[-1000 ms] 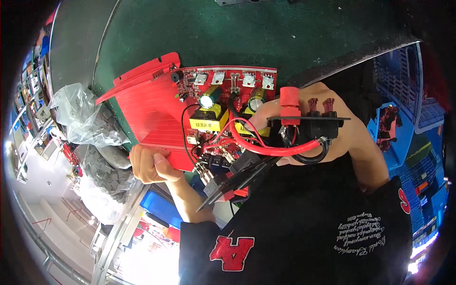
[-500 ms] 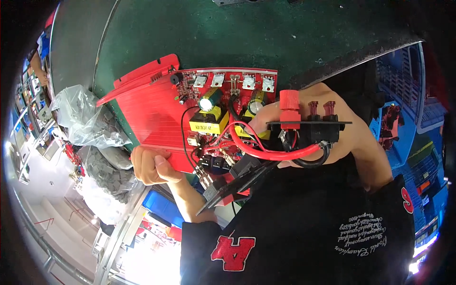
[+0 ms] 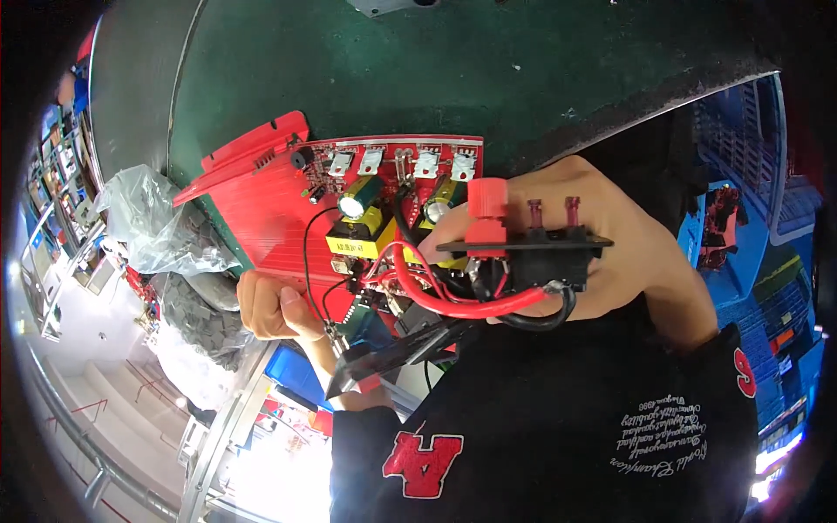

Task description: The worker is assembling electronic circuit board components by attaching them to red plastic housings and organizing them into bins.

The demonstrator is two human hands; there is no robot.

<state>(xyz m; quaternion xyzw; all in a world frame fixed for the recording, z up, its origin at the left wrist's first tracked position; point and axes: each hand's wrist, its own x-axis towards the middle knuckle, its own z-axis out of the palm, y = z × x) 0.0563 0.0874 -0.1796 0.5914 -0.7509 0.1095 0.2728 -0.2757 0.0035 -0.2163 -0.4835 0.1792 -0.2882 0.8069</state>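
A red ribbed metal casing (image 3: pixel 261 213) is tilted above the green bench. Against it lies a circuit board (image 3: pixel 349 150) with silver tabs along its far edge, round capacitors and yellow-wrapped transformers (image 3: pixel 350 246). My left hand (image 3: pixel 272 305) is closed at the casing's near left corner, fingers curled under and thumb on top. From the right, my right hand (image 3: pixel 602 235) grips the board's right side, its thumb by the transformers. In front of that hand hangs a black end panel (image 3: pixel 549 266) with a red knob (image 3: pixel 487 209), joined by thick red wires (image 3: pixel 462 307). Another dark panel (image 3: pixel 401 353) dangles nearer my body.
Clear plastic bags (image 3: pixel 166 218) of grey pieces stand left of the casing. The green bench (image 3: pixel 418 74) stretches beyond, its worn edge running to the right. Blue crates (image 3: pixel 741 288) with red parts are at the right. A grey object (image 3: pixel 392 7) sits at the far edge.
The casing and board have shifted left and slightly nearer, together with my right hand. Both hanging panels moved left too. My left hand has barely moved.
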